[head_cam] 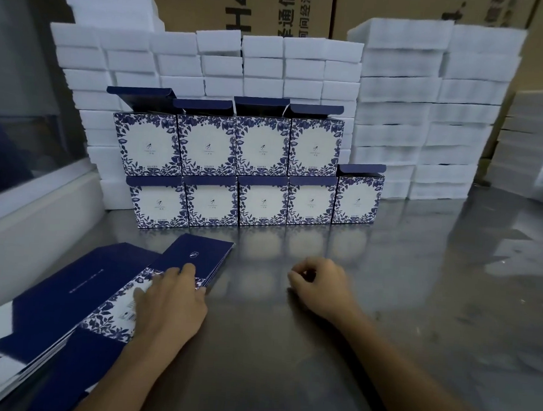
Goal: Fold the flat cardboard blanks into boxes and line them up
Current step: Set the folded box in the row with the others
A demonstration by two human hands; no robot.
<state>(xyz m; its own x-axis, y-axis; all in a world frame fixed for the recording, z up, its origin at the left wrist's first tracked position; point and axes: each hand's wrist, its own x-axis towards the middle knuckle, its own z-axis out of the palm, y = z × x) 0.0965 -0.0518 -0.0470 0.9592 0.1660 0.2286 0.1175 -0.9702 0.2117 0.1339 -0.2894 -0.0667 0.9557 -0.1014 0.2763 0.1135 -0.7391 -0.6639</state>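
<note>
Left hand [170, 297] lies flat, fingers straight, pressing the top of the stack of flat blanks [106, 293] at 8 o'clock, near the worktop's [416, 309] left edge. Right hand [317, 286] rests at centre, loosely curled, holding nothing. Folded boxes [250, 172] (two rows, lids up) line 12 o'clock against white foam blocks [428, 119]. Bare steel runs toward 3 o'clock.

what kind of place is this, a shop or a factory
Probably a packing station in a factory or warehouse: a steel worktable, stacked white foam blocks, folded printed boxes and big shipping cartons behind.
</note>
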